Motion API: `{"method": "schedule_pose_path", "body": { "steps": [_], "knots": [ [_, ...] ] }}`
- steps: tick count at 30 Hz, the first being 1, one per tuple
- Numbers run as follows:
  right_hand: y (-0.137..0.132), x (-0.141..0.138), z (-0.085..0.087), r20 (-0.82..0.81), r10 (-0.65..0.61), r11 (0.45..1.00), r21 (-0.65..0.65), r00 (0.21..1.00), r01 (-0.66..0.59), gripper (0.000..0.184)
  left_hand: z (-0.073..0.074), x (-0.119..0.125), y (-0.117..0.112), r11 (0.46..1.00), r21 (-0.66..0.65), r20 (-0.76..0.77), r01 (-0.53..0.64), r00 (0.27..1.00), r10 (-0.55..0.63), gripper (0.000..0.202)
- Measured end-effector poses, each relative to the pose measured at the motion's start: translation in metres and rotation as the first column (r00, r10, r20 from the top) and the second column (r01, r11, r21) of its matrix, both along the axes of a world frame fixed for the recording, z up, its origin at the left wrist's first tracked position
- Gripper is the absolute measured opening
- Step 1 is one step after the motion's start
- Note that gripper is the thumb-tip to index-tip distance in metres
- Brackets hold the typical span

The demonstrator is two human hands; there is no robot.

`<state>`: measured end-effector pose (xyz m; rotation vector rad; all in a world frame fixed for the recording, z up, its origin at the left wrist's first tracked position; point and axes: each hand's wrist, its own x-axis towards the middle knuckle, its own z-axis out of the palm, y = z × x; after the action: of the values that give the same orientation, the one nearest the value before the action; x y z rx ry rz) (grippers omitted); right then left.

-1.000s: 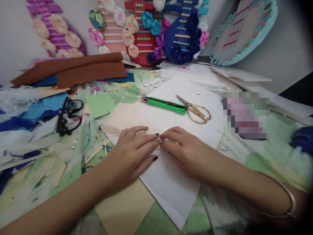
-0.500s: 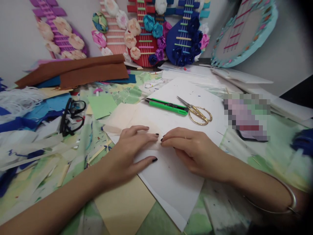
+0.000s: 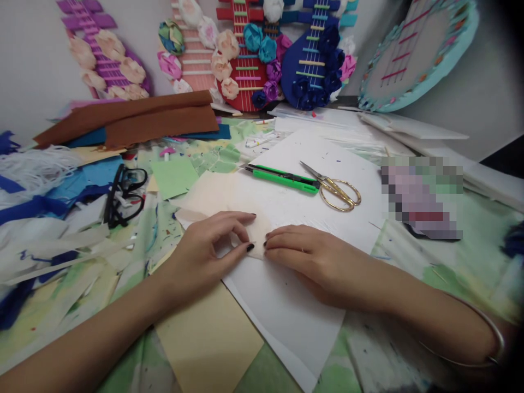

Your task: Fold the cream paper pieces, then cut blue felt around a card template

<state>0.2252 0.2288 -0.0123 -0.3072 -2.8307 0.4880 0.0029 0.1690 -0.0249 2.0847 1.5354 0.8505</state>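
Observation:
Both hands work on a small piece of cream paper (image 3: 257, 233) lying on a large white sheet (image 3: 311, 218). My left hand (image 3: 207, 256) curls around the paper's left edge, with the thumb and forefinger pinching it. My right hand (image 3: 303, 254) lies flat, its fingertips pressing the paper's right side down. The two hands' fingertips nearly touch.
A green utility knife (image 3: 282, 178) and gold-handled scissors (image 3: 335, 188) lie just beyond the hands. Black glasses (image 3: 123, 194) sit to the left among paper scraps. A tan sheet (image 3: 208, 341) lies near me. Brown felt (image 3: 131, 117) and paper-flower guitar crafts (image 3: 245, 54) stand at the back.
My left hand has gone from lying flat to curling its thumb and fingers onto the cream paper's edge. My right hand has shifted slightly left. The view has drifted a little.

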Motion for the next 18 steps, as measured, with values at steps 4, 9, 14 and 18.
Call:
{"method": "schedule_pose_path", "body": {
  "steps": [4, 9, 14, 18],
  "knots": [
    [-0.0005, -0.0004, 0.0005, 0.015, -0.002, 1.0, 0.013, 1.0, 0.002, 0.037, -0.0009, 0.0001, -0.0001, 1.0, 0.03, -0.067, -0.004, 0.998, 0.006, 0.009],
    [-0.0019, 0.0007, 0.0, 0.034, -0.007, 1.0, 0.01, 0.999, 0.007, 0.036, 0.0, 0.0016, 0.0005, 0.999, 0.051, -0.094, -0.017, 0.995, 0.022, 0.008],
    [-0.0024, 0.0012, 0.0005, 0.043, -0.006, 1.0, 0.019, 0.999, 0.006, 0.035, -0.0005, 0.0035, 0.001, 0.999, 0.049, -0.102, -0.012, 0.995, 0.017, 0.008],
    [-0.0023, 0.0012, 0.0, 0.052, 0.008, 1.0, 0.027, 0.999, -0.009, 0.036, -0.0012, 0.0039, 0.001, 0.999, 0.05, -0.117, -0.014, 0.993, 0.02, 0.008]
  ]
}}
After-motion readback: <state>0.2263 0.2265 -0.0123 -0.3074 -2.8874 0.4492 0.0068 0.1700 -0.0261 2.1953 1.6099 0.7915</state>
